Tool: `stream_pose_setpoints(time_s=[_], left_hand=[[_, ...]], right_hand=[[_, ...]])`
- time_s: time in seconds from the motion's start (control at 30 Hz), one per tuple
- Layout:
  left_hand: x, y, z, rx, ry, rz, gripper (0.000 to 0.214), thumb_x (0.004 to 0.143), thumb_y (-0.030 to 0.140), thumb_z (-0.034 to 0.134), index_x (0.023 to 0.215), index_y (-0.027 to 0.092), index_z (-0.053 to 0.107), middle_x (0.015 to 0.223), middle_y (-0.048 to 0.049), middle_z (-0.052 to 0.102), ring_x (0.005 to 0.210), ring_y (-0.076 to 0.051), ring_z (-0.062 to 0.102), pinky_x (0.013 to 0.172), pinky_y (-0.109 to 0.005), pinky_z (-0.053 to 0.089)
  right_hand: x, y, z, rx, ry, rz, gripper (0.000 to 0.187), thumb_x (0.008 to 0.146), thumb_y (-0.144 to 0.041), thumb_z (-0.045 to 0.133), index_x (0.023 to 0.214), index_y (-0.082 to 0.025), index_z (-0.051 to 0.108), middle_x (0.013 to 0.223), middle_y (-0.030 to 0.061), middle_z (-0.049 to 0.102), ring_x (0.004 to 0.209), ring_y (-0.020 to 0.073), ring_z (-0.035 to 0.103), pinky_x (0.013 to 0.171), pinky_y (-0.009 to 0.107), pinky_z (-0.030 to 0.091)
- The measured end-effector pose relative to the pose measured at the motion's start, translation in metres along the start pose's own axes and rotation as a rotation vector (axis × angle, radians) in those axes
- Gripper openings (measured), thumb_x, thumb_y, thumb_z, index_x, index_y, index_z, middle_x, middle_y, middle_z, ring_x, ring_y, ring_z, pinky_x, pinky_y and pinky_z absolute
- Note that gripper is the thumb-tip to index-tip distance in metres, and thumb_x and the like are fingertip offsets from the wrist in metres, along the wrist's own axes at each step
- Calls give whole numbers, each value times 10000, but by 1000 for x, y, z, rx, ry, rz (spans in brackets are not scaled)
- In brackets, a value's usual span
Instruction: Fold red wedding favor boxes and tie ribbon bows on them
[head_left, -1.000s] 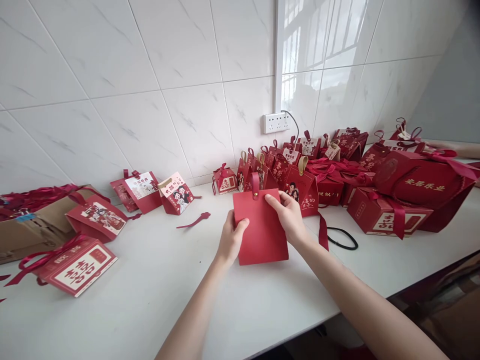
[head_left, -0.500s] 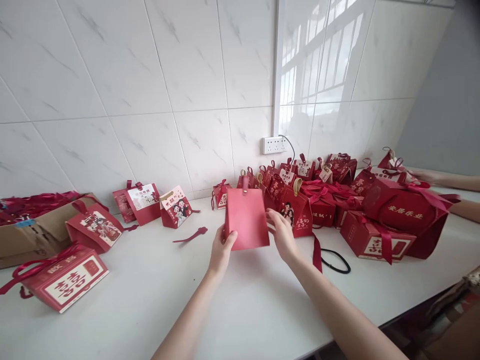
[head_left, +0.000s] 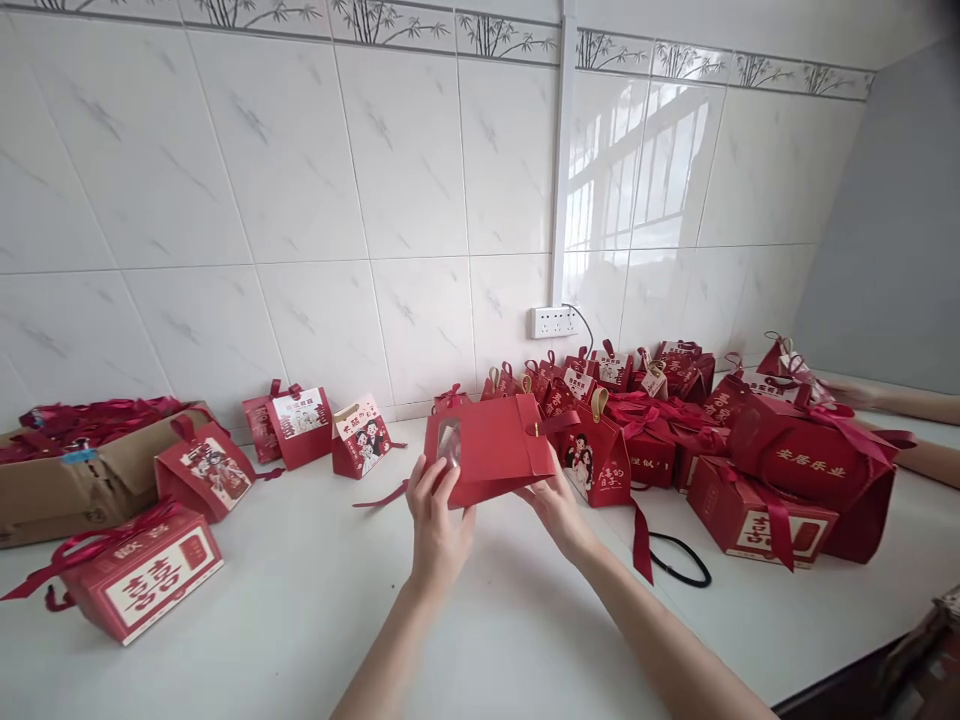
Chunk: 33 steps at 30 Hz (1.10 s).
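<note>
Between my two hands, above the white table, is a red gift box (head_left: 495, 440) tipped on its side, its strap loop pointing right. The face turned to me is plain red, with a small clear window near its left end. My left hand (head_left: 436, 510) grips the left end, fingers over the window. At the right end, my right hand (head_left: 559, 515) holds the lower edge from beneath; some of its fingers are hidden behind the box. Just right of it stands a red gift box with a printed couple (head_left: 600, 460). A loose dark red strap (head_left: 381, 497) lies left of my hands.
Many red gift boxes crowd the back right, including a large one with a ribbon (head_left: 810, 460). A black cord loop (head_left: 682, 562) lies before them. At left are a cardboard box of ribbons (head_left: 97, 490) and several gift boxes. Another person's arms (head_left: 900, 402) reach in at right.
The gift box has turned from upright to sideways, strap end now right. My right hand, apart from it before, now holds its right end. My left hand has shifted grip. The view has tilted up.
</note>
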<state>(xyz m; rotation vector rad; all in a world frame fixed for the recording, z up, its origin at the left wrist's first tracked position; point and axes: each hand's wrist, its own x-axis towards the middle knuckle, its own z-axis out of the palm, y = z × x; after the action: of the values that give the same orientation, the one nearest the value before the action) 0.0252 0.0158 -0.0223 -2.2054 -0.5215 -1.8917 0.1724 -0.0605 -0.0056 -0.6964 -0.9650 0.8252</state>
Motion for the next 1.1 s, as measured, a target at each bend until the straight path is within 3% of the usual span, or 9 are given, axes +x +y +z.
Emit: stream_pose_setpoints(time_s=[0.1,0.27,0.43,0.53,0.6,0.7,0.8,0.97,1.1], left_hand=[[4,-2,-3,81,70,150,589,744,17,606,1255,231,409,1188,-107,448,1346,-295,284,995,-481,446],[6,5,-4,85,102,277,569,697,-105,569,1143,241,501,1219,-69,427,1350,-266,283,960,-351,490],[8,12,-3,100,89,255,554,698,-86,584,1135,248,512,1140,-71,449,1317,-261,321,969,-376,467],[10,11,-4,171,105,188,593,700,-37,625,1210,230,485,1211,-109,424,1315,-288,315,998,-414,434],[10,10,-5,205,106,220,656,685,-50,629,1249,249,475,1295,-110,398,1339,-302,281,1023,-415,409],[10,10,-5,134,73,331,852,674,-107,578,1374,297,309,1464,-102,257,1376,-294,230,1012,-414,421],[10,16,-5,36,27,347,902,712,-77,557,1436,233,118,1521,-151,112,1387,-281,211,979,-422,451],[12,24,-6,33,-18,207,794,738,109,638,1406,195,217,1444,-191,248,1341,-322,284,976,-466,434],[11,26,-7,18,-38,213,726,730,163,643,1362,198,288,1340,-168,346,1301,-302,309,994,-450,398]], right_hand=[[-1,-3,1,25,-10,30,506,763,-374,640,1238,-332,470,1304,25,524,1126,213,540,957,429,444],[-4,2,-5,-28,3,56,447,758,-494,603,1155,-296,551,1232,62,579,1131,243,530,878,412,496],[-7,0,-3,46,4,84,498,717,-550,628,1142,-303,548,1173,55,622,1053,256,578,842,438,505],[-7,-9,6,223,-76,171,629,735,-724,444,1122,-243,562,1100,99,653,1008,288,611,829,485,497],[-6,-14,10,300,-124,221,694,730,-761,390,1148,-229,543,1070,112,662,966,294,636,822,500,495],[-3,-17,11,330,-41,304,488,793,-578,489,1130,-228,533,933,78,700,824,255,684,811,473,508],[0,-16,8,375,95,410,291,806,-360,465,1014,-189,574,754,55,707,698,225,693,781,430,531],[1,-12,5,469,130,497,212,764,-302,436,801,-184,608,666,38,695,646,188,682,732,352,551],[0,-9,4,554,145,522,156,741,-286,475,681,-196,588,572,-7,662,570,132,657,657,250,550]])
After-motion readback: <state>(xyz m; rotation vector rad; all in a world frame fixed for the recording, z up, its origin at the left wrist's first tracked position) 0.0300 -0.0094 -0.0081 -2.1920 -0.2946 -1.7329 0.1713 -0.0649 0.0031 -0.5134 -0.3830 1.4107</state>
